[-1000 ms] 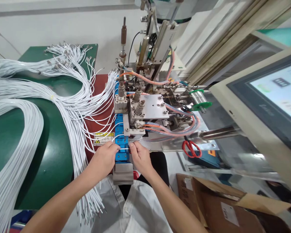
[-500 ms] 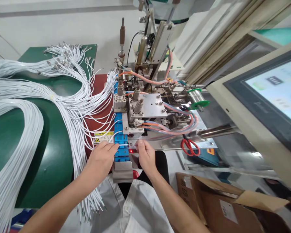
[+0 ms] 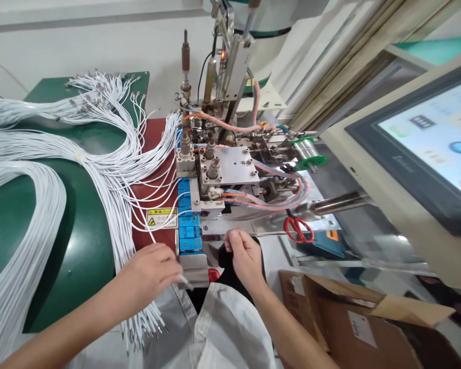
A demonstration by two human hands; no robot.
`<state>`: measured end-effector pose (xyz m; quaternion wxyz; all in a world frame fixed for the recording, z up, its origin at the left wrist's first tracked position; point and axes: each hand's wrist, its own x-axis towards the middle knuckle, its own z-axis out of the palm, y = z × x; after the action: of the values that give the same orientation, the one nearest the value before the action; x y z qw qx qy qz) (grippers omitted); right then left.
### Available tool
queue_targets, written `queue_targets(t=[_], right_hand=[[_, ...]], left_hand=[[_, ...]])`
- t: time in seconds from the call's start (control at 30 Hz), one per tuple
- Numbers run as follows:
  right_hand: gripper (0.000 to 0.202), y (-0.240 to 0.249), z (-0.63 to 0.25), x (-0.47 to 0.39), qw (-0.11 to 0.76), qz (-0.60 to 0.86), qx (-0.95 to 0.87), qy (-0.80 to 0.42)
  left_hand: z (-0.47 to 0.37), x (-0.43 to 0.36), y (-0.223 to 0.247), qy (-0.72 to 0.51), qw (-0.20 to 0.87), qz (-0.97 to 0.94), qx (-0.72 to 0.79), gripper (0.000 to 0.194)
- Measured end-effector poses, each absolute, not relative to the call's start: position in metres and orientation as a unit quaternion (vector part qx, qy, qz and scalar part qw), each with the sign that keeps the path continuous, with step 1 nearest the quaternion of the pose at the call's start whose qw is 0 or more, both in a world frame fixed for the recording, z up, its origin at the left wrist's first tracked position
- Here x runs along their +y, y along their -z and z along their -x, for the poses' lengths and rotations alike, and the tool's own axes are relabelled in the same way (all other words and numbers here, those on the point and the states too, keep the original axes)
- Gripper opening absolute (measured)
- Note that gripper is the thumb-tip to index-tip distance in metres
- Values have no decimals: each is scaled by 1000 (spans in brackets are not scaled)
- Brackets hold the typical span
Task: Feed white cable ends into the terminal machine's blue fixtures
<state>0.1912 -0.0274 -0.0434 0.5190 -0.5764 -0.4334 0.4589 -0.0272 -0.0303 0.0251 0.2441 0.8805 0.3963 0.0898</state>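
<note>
My left hand (image 3: 151, 274) is closed around a white cable (image 3: 185, 280), whose short end pokes out past the fingertips in front of the metal end plate (image 3: 193, 270). The same cable appears to run back from behind the hand toward the bundle. Below the machine's front edge, my right hand (image 3: 246, 256) has thumb and fingers pressed together; whatever they may hold is too small to make out. Between and beyond the hands runs a row of blue clamp blocks (image 3: 190, 231), with several white cables lying across its farther blocks.
White cable bundles (image 3: 96, 179) cover much of the green table (image 3: 86, 246) at left. A machine (image 3: 232, 169) with hoses and a solder wire spool (image 3: 306, 154) stands ahead. Red scissors (image 3: 298, 229), a touchscreen (image 3: 438, 138) and a cardboard box (image 3: 353, 318) are at right.
My left hand has drawn the white cable off the blue blocks, toward my body. My right hand has moved slightly right and down, away from the blocks. The view has shifted a little.
</note>
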Motion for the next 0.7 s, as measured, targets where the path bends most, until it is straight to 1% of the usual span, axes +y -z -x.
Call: queue_targets(t=[0.1, 0.17, 0.33, 0.47, 0.53, 0.6, 0.7], right_hand=[[26, 35, -186, -39, 523, 530, -487, -456], [21, 30, -183, -43, 527, 501, -519, -449], [11, 19, -174, -38, 513, 517, -542, -420], [11, 13, -170, -30, 505, 521, -575, -380], [11, 12, -169, -28, 507, 513, -591, -360], [11, 13, -168, -28, 512, 512, -594, -349], [11, 16, -168, -29, 515, 524, -591, -335]], left_hand=[[5, -21, -21, -201, 287, -803, 482, 16], [-7, -17, -20, -233, 285, -777, 511, 16], [-18, -16, -15, -229, 264, -777, 524, 15], [-18, -18, -11, -240, 295, -786, 487, 31], [-18, -18, -9, -263, 304, -792, 459, 32], [-19, -17, -7, -287, 285, -791, 460, 29], [-20, -17, -3, -293, 223, -801, 472, 26]])
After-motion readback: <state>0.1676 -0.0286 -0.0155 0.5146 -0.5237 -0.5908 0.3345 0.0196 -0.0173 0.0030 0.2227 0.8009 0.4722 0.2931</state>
